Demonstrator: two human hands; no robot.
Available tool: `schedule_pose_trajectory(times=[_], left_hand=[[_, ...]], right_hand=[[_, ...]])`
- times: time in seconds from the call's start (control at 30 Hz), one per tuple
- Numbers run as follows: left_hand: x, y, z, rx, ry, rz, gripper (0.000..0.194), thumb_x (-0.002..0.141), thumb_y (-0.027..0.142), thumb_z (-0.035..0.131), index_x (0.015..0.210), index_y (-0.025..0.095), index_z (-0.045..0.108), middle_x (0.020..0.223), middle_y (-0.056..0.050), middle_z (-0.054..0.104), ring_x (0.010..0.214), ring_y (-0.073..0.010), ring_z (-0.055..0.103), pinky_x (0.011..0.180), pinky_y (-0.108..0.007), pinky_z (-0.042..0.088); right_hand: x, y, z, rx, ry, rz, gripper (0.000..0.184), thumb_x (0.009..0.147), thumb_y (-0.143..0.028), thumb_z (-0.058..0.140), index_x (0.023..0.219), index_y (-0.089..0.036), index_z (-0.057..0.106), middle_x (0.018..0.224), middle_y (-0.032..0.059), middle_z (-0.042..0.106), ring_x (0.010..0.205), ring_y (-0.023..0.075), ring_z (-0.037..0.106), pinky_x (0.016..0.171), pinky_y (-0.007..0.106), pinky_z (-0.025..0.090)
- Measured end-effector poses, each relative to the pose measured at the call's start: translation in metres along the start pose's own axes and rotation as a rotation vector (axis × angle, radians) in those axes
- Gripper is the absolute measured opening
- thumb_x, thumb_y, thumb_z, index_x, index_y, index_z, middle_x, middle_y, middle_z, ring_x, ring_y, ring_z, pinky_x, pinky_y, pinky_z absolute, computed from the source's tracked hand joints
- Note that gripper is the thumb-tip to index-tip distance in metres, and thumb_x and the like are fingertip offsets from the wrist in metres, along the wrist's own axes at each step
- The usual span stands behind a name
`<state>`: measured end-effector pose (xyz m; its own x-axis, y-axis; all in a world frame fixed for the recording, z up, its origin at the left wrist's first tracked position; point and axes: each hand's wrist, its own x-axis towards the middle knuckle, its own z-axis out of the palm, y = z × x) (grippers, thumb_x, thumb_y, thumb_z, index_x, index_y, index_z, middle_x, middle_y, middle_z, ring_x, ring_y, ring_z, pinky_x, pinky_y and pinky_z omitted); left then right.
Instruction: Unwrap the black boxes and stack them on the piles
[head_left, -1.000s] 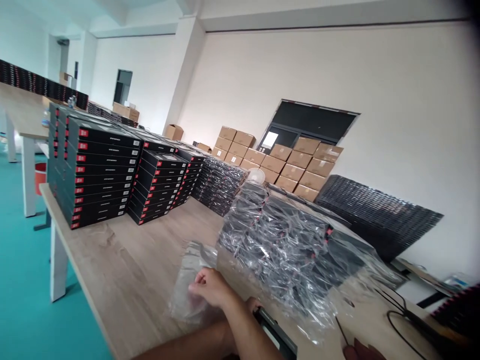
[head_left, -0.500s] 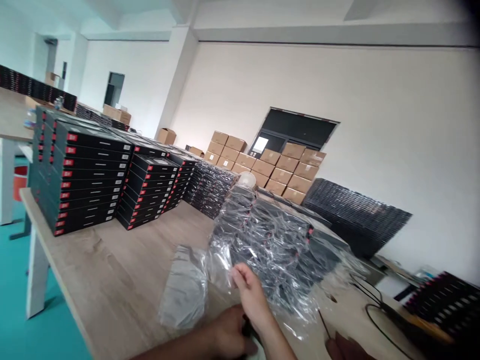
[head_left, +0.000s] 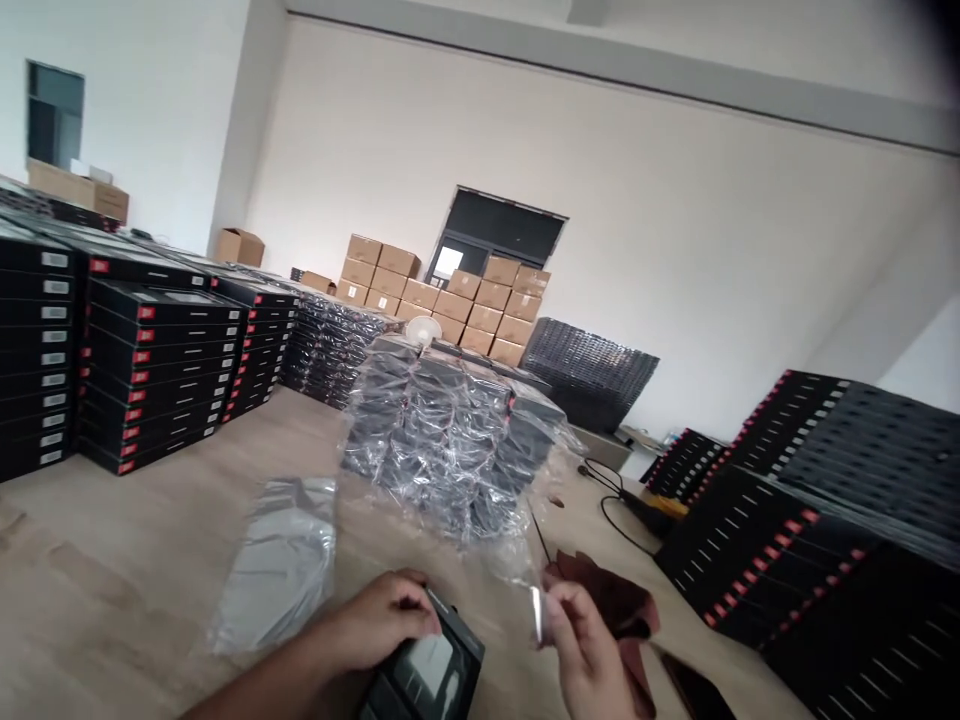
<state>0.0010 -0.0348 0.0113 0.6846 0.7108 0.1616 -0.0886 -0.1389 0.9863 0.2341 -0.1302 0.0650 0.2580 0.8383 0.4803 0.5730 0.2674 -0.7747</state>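
My left hand (head_left: 382, 620) is closed over the top of a black box (head_left: 446, 665) with a pale printed panel, at the lower middle of the view. To its right, my right hand (head_left: 589, 640) pinches a piece of clear plastic film (head_left: 537, 612) between thumb and fingers. Left of my left hand, a flat pile of clear plastic bags (head_left: 281, 555) lies on the table. Beyond both hands rises a stack of dark boxes in shiny clear wrap (head_left: 457, 445). The lower part of the held box is cut off by the frame edge.
Stacks of black boxes with red labels (head_left: 172, 375) stand at the left, and more black boxes (head_left: 772, 545) at the right. A brown crumpled cover (head_left: 611, 595), a dark flat object (head_left: 697, 685) and black cables (head_left: 619, 510) lie near my right hand. Cartons (head_left: 480, 310) are piled behind.
The view has turned right. My right hand has moved right, away from the bag pile, with clear film in its fingers. The black box under my left hand now shows more fully.
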Motion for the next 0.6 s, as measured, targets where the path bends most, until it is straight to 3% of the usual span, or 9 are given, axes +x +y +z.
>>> schedule_pose_trajectory(times=[0.13,0.2,0.27,0.47,0.6], left_hand=[[-0.004,0.009,-0.005,-0.041,0.052,-0.028,0.052,0.085,0.057,0.046,0.069,0.016,0.073,0.08,-0.004,0.062,0.074,-0.0184,0.054,0.068,-0.026,0.036],[-0.005,0.009,-0.007,-0.103,0.032,-0.074,0.055,0.084,0.061,0.046,0.071,0.014,0.072,0.073,-0.003,0.062,0.066,-0.0166,0.052,0.065,-0.026,0.035],[-0.004,0.008,-0.009,-0.146,-0.015,-0.109,0.048,0.078,0.059,0.057,0.072,0.013,0.07,0.067,-0.001,0.059,0.061,-0.0144,0.048,0.063,-0.025,0.033],[-0.001,0.001,-0.013,-0.119,-0.047,-0.15,0.031,0.064,0.042,0.075,0.07,0.013,0.067,0.064,0.003,0.055,0.062,-0.0115,0.044,0.062,-0.022,0.03],[0.002,-0.004,-0.015,-0.035,0.034,-0.163,0.028,0.061,0.038,0.074,0.067,0.013,0.066,0.065,0.003,0.055,0.062,-0.0117,0.044,0.061,-0.023,0.031]], right_hand=[[-0.005,-0.021,0.022,-0.103,-0.265,-0.054,0.027,0.087,-0.045,0.051,0.072,-0.022,0.053,0.084,0.0036,0.064,0.078,0.0172,0.059,0.072,0.025,0.048],[-0.009,-0.027,0.031,-0.13,-0.358,-0.09,0.024,0.088,-0.041,0.049,0.075,-0.022,0.055,0.1,0.0064,0.066,0.092,0.0192,0.06,0.083,0.027,0.047],[-0.013,-0.029,0.038,-0.144,-0.414,-0.14,0.021,0.09,-0.037,0.047,0.079,-0.022,0.057,0.107,0.0075,0.065,0.097,0.0192,0.061,0.086,0.027,0.046],[-0.015,-0.025,0.043,-0.221,-0.379,-0.307,0.014,0.092,-0.026,0.045,0.085,-0.023,0.057,0.108,0.0087,0.065,0.102,0.0183,0.061,0.086,0.026,0.048],[-0.012,-0.018,0.042,-0.349,-0.329,-0.353,0.009,0.09,-0.025,0.05,0.093,-0.024,0.058,0.104,0.0069,0.064,0.098,0.0183,0.062,0.083,0.027,0.049]])
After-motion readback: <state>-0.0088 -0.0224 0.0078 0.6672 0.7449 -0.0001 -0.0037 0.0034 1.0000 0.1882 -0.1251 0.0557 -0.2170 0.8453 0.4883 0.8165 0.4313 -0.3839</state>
